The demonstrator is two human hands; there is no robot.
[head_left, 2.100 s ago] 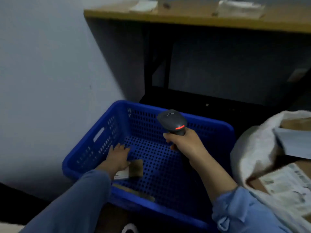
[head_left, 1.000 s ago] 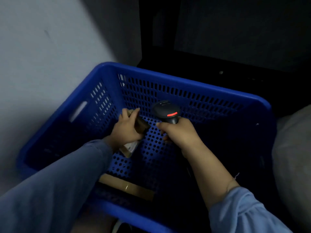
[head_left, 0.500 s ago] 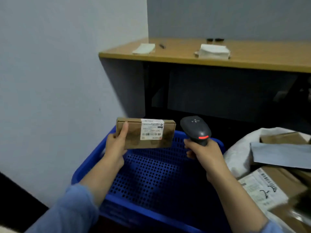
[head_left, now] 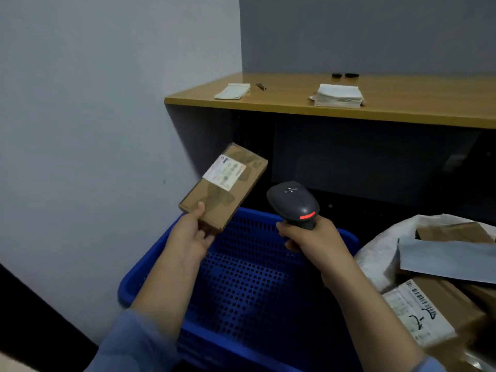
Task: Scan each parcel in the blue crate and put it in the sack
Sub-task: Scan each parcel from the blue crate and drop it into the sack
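Note:
My left hand (head_left: 193, 234) grips the near end of a flat brown cardboard parcel (head_left: 214, 196), held tilted above the far left corner of the blue crate (head_left: 249, 280). A white label (head_left: 225, 171) faces up on the parcel. My right hand (head_left: 312, 237) grips the handle of a dark grey barcode scanner (head_left: 294, 204) with a red light, just right of the parcel and over the crate's far rim. The white sack (head_left: 381, 253) sits to the right, holding several brown boxes and a grey envelope.
A wooden desk (head_left: 335, 108) stands behind, with paper stacks (head_left: 338, 95) and small dark items on it. A pale wall (head_left: 94, 130) runs close along the left of the crate. The space under the desk is dark.
My left hand lifted the parcel out of the crate, then turned it from level to tilted up and to the right. The scanner rose with my right hand and stays beside it.

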